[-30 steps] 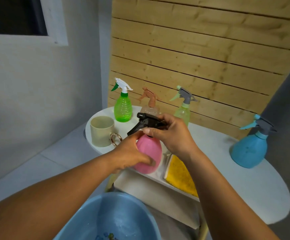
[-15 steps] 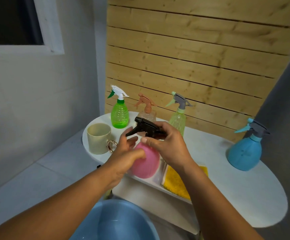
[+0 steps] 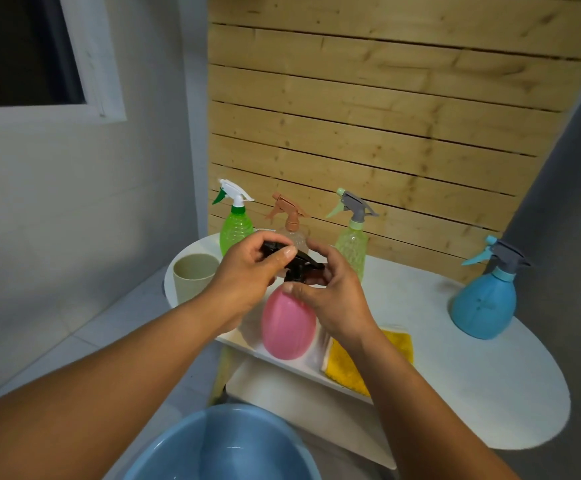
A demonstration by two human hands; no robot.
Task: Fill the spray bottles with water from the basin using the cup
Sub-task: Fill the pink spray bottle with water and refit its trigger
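Pink and round, the pink bottle (image 3: pixel 288 327) stands on the white table (image 3: pixel 455 393), close to its near edge and right in front of the person. It has a black spray top (image 3: pixel 297 263). Both hands are on that top. The left hand (image 3: pixel 247 275) pinches the front end of it with curled fingers. The right hand (image 3: pixel 330 292) curls its fingers and thumb round the neck part, just above the pink body. I think the hands hold it this way to twist the top off, because no water can go in while the top is on. No hand holds the body, so the bottle could tip or spin.

The cup (image 3: pixel 195 277) sits on the table to the left of the bottle, near enough to grab. It looks empty, but the inside is not all in view. The blue basin (image 3: pixel 226 445) is down low, just in front of the table, so the cup can dip in fast.

A yellow cloth (image 3: pixel 348 368) lies flat beside the bottle, maybe for wiping drips. At the back, by the wooden wall (image 3: pixel 386 116), stand a green bottle (image 3: pixel 235 226), a clear bottle with a brown top (image 3: pixel 291 220) and a pale green bottle (image 3: pixel 351 240). A big blue bottle (image 3: pixel 485 303) stands well apart on the right. All four have their tops on.
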